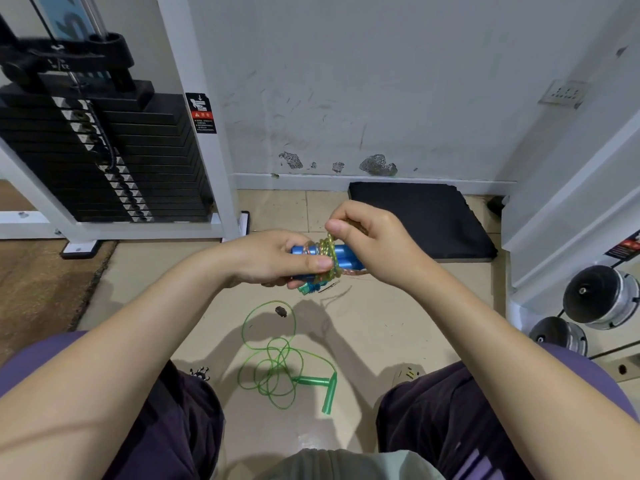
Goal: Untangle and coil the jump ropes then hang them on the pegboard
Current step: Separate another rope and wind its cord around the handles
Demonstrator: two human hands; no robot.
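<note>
My left hand (273,259) grips the blue handles (341,255) of a jump rope, held level in front of me. A yellowish clear cord (329,252) is wound in tight turns around those handles. My right hand (374,242) pinches the cord just above the wraps, between thumb and fingers. On the tiled floor between my knees lies a green jump rope (277,362) in a loose tangle, its two green handles (327,393) side by side at the right of the heap. No pegboard is in view.
A black weight stack (104,150) in a white frame stands at the left. A black mat (419,220) lies against the wall ahead. Dumbbells (601,296) sit on a rack at the right. A small dark object (280,311) lies on the floor.
</note>
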